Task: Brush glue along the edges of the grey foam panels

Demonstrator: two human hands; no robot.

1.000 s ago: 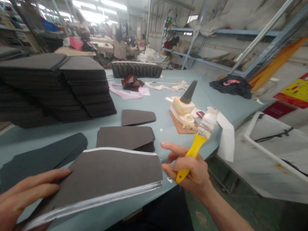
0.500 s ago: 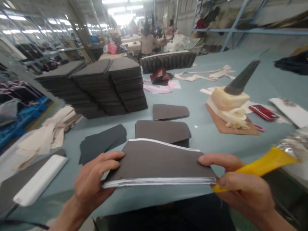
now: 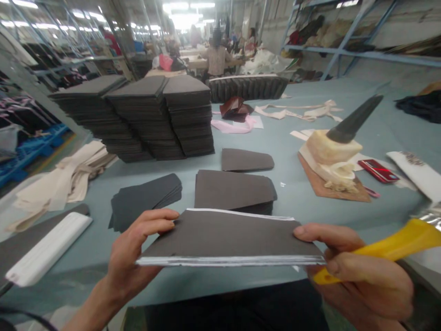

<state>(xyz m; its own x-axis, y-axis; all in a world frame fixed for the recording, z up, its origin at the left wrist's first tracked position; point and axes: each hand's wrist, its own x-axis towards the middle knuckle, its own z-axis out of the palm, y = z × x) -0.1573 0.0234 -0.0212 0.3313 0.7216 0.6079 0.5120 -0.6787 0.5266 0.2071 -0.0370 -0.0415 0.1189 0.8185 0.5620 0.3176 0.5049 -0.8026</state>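
Observation:
A thin stack of dark grey-brown panels (image 3: 223, 234) with white-coated edges is held level above the table front. My left hand (image 3: 138, 248) grips its left end, thumb underneath and fingertips on top. My right hand (image 3: 361, 271) pinches the right end and also holds a yellow-handled brush (image 3: 396, 241). The brush's metal collar reaches the right edge of the view, and its bristles are out of sight. Just beyond the held stack lies a pile of similar panels (image 3: 234, 188), with a smaller panel stack (image 3: 246, 159) behind it. Dark fanned panels (image 3: 146, 197) lie to the left.
Tall stacks of dark panels (image 3: 138, 119) stand at back left. On the right are a yellowish block with a dark cone (image 3: 354, 119) and a red phone (image 3: 378, 171). A white bar (image 3: 50, 248) and cream fabric strips (image 3: 65, 174) lie left. People work farther back.
The held panel stack has tilted flatter and come slightly closer. My right hand and the brush have shifted a little right and down. The camera view has moved slightly.

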